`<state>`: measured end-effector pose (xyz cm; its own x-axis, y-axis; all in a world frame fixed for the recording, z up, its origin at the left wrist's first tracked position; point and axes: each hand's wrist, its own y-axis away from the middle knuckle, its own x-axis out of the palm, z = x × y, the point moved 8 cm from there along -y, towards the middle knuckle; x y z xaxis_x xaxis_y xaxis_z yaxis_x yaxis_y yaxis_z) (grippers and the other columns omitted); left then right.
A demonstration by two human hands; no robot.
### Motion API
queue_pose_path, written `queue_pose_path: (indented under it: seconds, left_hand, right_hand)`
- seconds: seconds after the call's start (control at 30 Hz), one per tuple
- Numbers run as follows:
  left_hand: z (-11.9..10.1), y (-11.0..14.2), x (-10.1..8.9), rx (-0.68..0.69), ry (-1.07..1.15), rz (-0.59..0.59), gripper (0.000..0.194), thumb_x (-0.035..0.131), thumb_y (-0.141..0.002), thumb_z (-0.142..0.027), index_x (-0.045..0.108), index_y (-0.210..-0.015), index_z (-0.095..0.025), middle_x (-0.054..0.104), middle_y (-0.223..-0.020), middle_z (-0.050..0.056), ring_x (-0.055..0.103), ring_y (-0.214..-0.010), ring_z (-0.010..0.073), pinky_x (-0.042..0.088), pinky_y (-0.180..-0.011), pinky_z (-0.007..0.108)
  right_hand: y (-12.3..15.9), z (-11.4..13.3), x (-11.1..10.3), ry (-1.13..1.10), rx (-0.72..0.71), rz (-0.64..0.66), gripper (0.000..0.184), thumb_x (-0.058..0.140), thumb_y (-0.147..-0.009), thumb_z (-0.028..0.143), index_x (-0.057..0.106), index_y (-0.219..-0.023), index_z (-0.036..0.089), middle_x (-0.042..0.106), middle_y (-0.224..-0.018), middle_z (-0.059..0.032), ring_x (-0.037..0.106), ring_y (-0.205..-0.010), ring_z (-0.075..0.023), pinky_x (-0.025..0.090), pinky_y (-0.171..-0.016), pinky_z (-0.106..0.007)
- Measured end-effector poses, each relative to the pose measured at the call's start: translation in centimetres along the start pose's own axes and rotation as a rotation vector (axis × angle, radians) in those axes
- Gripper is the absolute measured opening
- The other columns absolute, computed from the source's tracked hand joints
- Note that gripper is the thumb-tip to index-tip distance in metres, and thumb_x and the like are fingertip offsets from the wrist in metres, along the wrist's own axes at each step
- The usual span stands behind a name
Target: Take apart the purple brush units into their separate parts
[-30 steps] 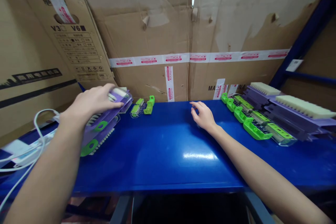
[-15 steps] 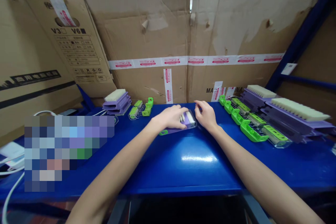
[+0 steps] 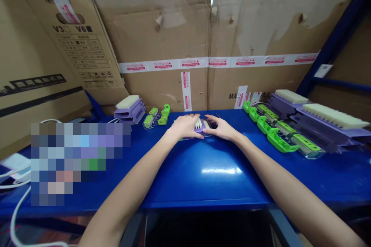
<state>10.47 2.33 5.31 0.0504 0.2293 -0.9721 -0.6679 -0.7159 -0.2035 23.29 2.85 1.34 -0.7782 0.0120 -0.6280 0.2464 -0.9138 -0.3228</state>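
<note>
At the middle of the table lies a purple piece with cream bristles point(image 3: 198, 124), with a clear plastic part at its right end. My left hand point(image 3: 184, 126) is closed over its left side, the fingers across the top and the thumb at the near edge. My right hand point(image 3: 222, 128) grips its right end between thumb and fingers. The fingers hide much of the piece, and a trace of green shows beneath my left hand.
Purple pieces with cream blocks point(image 3: 130, 107) stand at the back left, beside green-and-clear parts point(image 3: 153, 112). On the right are green holders point(image 3: 262, 124) and larger purple stacks point(image 3: 327, 123). White cables point(image 3: 17, 212) lie left. Cardboard point(image 3: 162, 42) walls the blue table point(image 3: 191, 177).
My right hand has moved left onto the purple piece's right end, where it was apart before. My left hand has stayed on the piece, which now lies slightly further left.
</note>
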Motion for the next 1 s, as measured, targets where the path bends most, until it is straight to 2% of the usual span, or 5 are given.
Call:
queue_pose_path:
  seconds: [0.1,0.23,0.4,0.8,1.0]
  left_hand:
    - [0.4,0.4,0.0,0.051,0.038,0.007,0.087,0.069,-0.064,-0.065,0.045,-0.132,-0.016,0.060,-0.125,0.014,0.060,-0.110,0.0322,0.047,-0.087,0.038]
    - [0.7,0.5,0.0,0.059,0.117,0.032,0.086,0.072,-0.058,-0.067,0.049,-0.128,-0.023,0.059,-0.129,0.009,0.058,-0.114,0.0306,0.047,-0.089,0.036]
    - [1.2,0.4,-0.3,0.022,0.230,0.087,0.083,0.074,-0.054,-0.066,0.054,-0.125,-0.027,0.064,-0.121,0.004,0.061,-0.107,0.0284,0.048,-0.083,0.034]
    - [1.2,0.1,-1.0,0.040,0.443,0.162,0.073,0.074,-0.053,-0.065,0.064,-0.112,-0.022,0.068,-0.102,0.001,0.063,-0.090,0.0225,0.045,-0.073,0.028]
    - [1.3,0.4,-1.2,0.036,0.402,0.122,0.077,0.075,-0.054,-0.062,0.060,-0.119,-0.023,0.066,-0.108,0.003,0.062,-0.095,0.0243,0.046,-0.077,0.030]
  right_hand:
    - [0.2,0.5,0.4,-0.028,-0.011,0.031,0.090,0.082,-0.058,0.038,0.048,-0.138,0.017,0.050,-0.140,-0.0151,0.051,-0.125,-0.0276,0.037,-0.108,-0.045]
    - [0.3,1.0,0.8,-0.095,0.006,0.064,0.090,0.085,-0.052,0.027,0.051,-0.135,0.016,0.060,-0.128,-0.0132,0.058,-0.116,-0.0264,0.041,-0.104,-0.045]
    - [0.1,1.2,1.1,-0.191,0.061,0.140,0.080,0.084,-0.052,0.027,0.058,-0.126,0.013,0.066,-0.118,-0.0110,0.062,-0.105,-0.0240,0.046,-0.097,-0.042]
    - [0.3,1.3,0.5,-0.396,0.168,0.242,0.070,0.080,-0.057,0.025,0.061,-0.124,0.017,0.070,-0.110,-0.0067,0.063,-0.099,-0.0223,0.050,-0.088,-0.037]
    - [0.1,1.5,0.5,-0.252,0.083,0.182,0.069,0.081,-0.056,0.029,0.063,-0.121,0.016,0.070,-0.106,-0.0066,0.064,-0.092,-0.0211,0.051,-0.084,-0.037]
